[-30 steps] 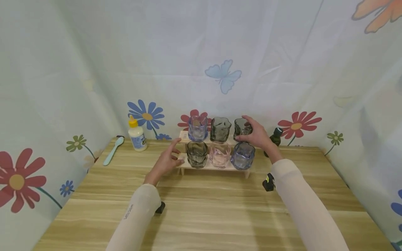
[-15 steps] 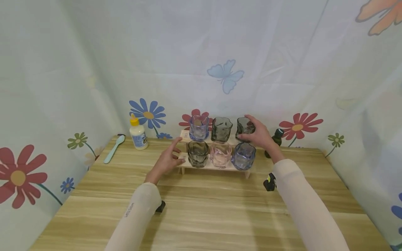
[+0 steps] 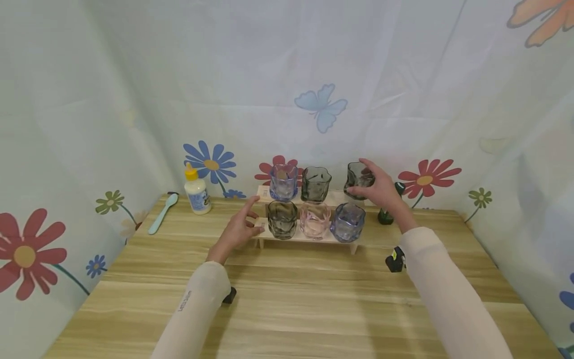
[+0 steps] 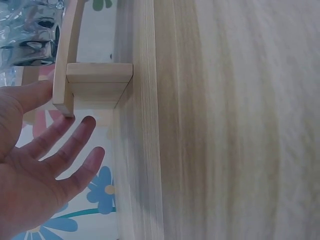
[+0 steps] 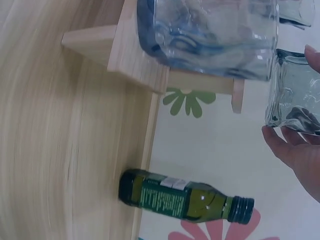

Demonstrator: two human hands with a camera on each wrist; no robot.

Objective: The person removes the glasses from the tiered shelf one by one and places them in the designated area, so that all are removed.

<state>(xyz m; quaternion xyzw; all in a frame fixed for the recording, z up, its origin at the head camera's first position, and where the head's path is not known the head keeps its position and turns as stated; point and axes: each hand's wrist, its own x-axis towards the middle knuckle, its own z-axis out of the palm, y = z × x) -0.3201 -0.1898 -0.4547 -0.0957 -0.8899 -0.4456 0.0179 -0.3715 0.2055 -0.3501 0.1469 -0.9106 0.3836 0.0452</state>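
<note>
My right hand [image 3: 381, 188] grips a smoky grey glass cup [image 3: 357, 174] by its sides, held above the right end of the rack's upper tier. In the right wrist view that cup [image 5: 295, 92] is apart from the wood. A two-tier wooden rack [image 3: 338, 198] bears the other cups. Its upper tier holds a bluish-purple cup [image 3: 283, 183] and a grey cup [image 3: 316, 184]. Below stand a grey cup [image 3: 281, 220], a pink cup [image 3: 315, 220] and a blue cup [image 3: 347, 223]. My left hand [image 3: 237, 228] touches the rack's left end with fingers spread; the left wrist view shows its thumb [image 4: 37, 95] at the board.
Behind the right hand stands a dark green bottle [image 3: 386, 216], seen whole in the right wrist view. At the back left are a white bottle with a yellow cap [image 3: 197, 192] and a pale green spoon [image 3: 163, 214]. A flowered curtain [image 3: 224, 75] hangs behind the table [image 3: 287, 309].
The right hand has lifted the grey cup slightly and moved it to the right, widening the gap beside the middle upper cup. My left hand stays at the rack's end.
</note>
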